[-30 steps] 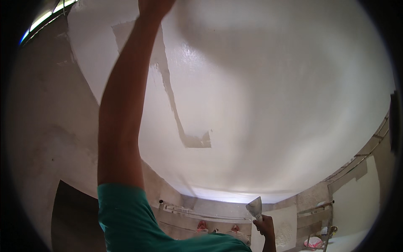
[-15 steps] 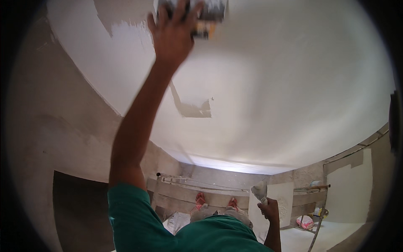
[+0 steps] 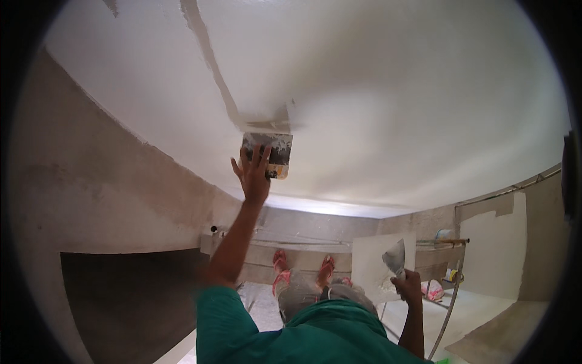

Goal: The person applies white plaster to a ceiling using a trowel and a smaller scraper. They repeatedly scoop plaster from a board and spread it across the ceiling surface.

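Observation:
My left hand (image 3: 254,179) presses a wide flat putty spreader (image 3: 279,148) against the white-coated wall (image 3: 376,121), its fingers laid over the spreader's back. The spreader is rectangular, smeared dark and white, with a yellowish strip. Just above its edge a bare grey-brown patch (image 3: 280,118) shows, joined to a narrow uncoated strip (image 3: 209,54) running up and left. Lower right, my right hand (image 3: 409,286) grips the handle of a putty knife (image 3: 394,258), its blade pointing up and smeared with pale putty. This knife is apart from the wall.
My feet (image 3: 327,267) stand on planks (image 3: 303,258) with metal rails. A white board (image 3: 367,249) is behind the putty knife. Further right are a curved metal bar (image 3: 450,309), a pink-and-white bag (image 3: 433,291) and a white-patched wall (image 3: 494,249). A dark opening (image 3: 133,297) lies lower left.
My left hand has brought the spreader down from the top of the view to the lower end of the bare patch. The view has shifted; my right hand still holds the putty knife.

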Demonstrator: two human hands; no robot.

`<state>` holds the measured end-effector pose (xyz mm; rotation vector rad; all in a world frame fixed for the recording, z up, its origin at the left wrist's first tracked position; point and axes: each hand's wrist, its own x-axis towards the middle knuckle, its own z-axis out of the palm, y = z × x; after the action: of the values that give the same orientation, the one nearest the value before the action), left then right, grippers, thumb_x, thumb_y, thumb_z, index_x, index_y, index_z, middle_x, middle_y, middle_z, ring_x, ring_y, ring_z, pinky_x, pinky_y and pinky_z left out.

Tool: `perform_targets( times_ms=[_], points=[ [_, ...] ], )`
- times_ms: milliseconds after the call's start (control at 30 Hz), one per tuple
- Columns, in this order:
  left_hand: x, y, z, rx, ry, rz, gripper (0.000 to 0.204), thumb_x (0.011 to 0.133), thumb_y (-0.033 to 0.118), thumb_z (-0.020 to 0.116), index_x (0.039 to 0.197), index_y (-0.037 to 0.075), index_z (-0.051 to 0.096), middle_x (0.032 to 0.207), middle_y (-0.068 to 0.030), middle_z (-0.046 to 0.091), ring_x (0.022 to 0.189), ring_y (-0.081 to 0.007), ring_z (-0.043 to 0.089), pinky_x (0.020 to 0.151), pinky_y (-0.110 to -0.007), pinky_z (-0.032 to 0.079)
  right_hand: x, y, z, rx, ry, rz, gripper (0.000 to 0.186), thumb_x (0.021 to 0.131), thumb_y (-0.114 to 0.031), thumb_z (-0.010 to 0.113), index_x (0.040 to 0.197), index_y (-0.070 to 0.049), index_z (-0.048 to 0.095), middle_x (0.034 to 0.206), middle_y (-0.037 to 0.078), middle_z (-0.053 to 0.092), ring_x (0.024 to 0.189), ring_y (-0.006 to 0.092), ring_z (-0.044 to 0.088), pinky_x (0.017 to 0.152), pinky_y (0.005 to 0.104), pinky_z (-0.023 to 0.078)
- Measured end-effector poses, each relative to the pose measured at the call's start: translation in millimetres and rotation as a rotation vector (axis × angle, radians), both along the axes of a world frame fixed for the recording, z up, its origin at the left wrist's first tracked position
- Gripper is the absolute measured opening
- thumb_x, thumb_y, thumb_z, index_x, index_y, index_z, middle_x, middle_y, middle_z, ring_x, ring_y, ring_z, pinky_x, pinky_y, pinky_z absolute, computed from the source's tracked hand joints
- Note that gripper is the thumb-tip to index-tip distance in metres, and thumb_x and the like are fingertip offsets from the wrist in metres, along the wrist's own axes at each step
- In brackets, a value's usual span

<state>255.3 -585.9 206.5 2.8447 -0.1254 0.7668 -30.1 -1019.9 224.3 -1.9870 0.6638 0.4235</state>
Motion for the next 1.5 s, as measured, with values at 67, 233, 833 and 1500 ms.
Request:
perform_targets(
  times_ms=[67, 233, 833, 1500],
  points=[
    [-42, -17, -5, -0.390, 0.032, -0.054, 0.070, 0.074, -0.006, 0.057, 0.138, 0.019, 0.046, 0.142, -0.0064, 0.043, 0.128, -0.0362, 0.039, 0.107, -0.055, 0.025, -2, -5, -3, -0.005, -0.029, 0.046, 0.015, 0.071, -0.011, 0.071, 0.076, 0.001, 0.063, 0.054, 0.002, 0.055, 0.043, 0.0089, 0.050, 0.040, 0.0279, 0.040],
    [-143, -73, -8, -2.019, 0.159, 0.069, 0.041, 0.077, -0.005, 0.058, 0.116, 0.005, 0.053, 0.106, -0.0051, 0.059, 0.095, -0.0175, 0.059, 0.083, -0.033, 0.049, 11, 2, -11, -0.049, -0.066, 0.182, 0.017, 0.072, -0.014, 0.070, 0.077, 0.001, 0.064, 0.054, 0.003, 0.055, 0.044, 0.0096, 0.051, 0.042, 0.0294, 0.040],
    [-206, -100, 60, -2.178, 0.240, -0.032, 0.051, 0.076, -0.002, 0.061, 0.124, 0.004, 0.045, 0.104, -0.0064, 0.057, 0.100, -0.0210, 0.058, 0.092, -0.039, 0.047, 95, 106, 36, 0.100, -0.418, 0.323, 0.026, 0.069, -0.013, 0.068, 0.089, 0.004, 0.066, 0.061, 0.011, 0.061, 0.053, 0.0136, 0.056, 0.051, 0.0312, 0.046],
    [-146, 213, -227, 0.126, 1.061, -0.168, 0.035, 0.078, 0.026, 0.062, 0.093, -0.005, 0.064, 0.085, -0.0281, 0.064, 0.086, -0.0439, 0.063, 0.071, -0.049, 0.049, 11, 150, -7, -0.084, -0.314, -0.274, 0.038, 0.069, -0.028, 0.070, 0.098, -0.004, 0.067, 0.079, 0.021, 0.065, 0.077, 0.0385, 0.064, 0.073, 0.0437, 0.051]
  ],
)
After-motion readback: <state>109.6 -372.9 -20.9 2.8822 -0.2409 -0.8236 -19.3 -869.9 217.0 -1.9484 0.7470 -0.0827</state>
